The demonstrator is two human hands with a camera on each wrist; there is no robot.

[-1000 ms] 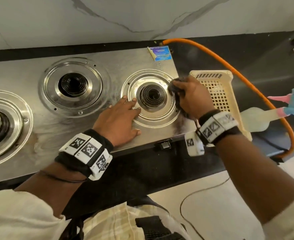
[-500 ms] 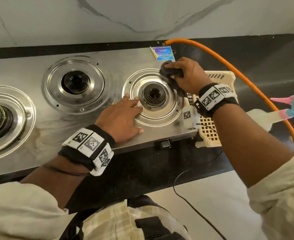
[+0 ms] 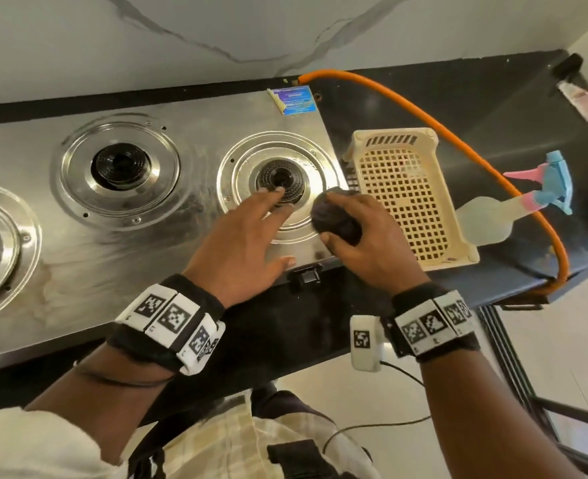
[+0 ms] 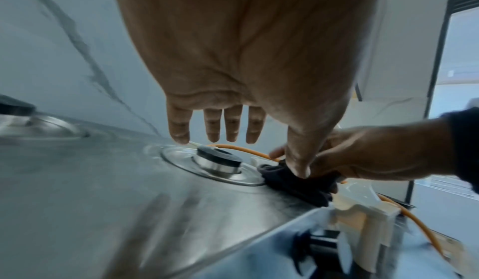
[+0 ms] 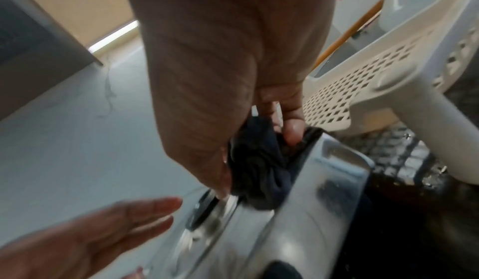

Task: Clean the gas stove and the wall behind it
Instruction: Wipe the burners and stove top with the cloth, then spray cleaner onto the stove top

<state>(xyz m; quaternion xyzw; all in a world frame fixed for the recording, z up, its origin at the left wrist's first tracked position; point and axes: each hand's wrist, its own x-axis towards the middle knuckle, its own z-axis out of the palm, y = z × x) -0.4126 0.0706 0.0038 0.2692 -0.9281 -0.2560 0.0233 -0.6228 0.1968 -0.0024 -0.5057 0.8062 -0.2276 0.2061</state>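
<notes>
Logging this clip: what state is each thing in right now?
Left hand: open, fingers straight, fingertips over the right burner.
Right hand: grips the dark cloth on the stove.
Basket: upright, nothing visible inside.
Spray bottle: lying down.

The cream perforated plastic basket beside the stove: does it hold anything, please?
No, the cream perforated plastic basket shows only its bare grid floor in the head view.

Glossy steel stove (image 3: 154, 257) – perforated plastic basket (image 3: 420, 174)
</notes>
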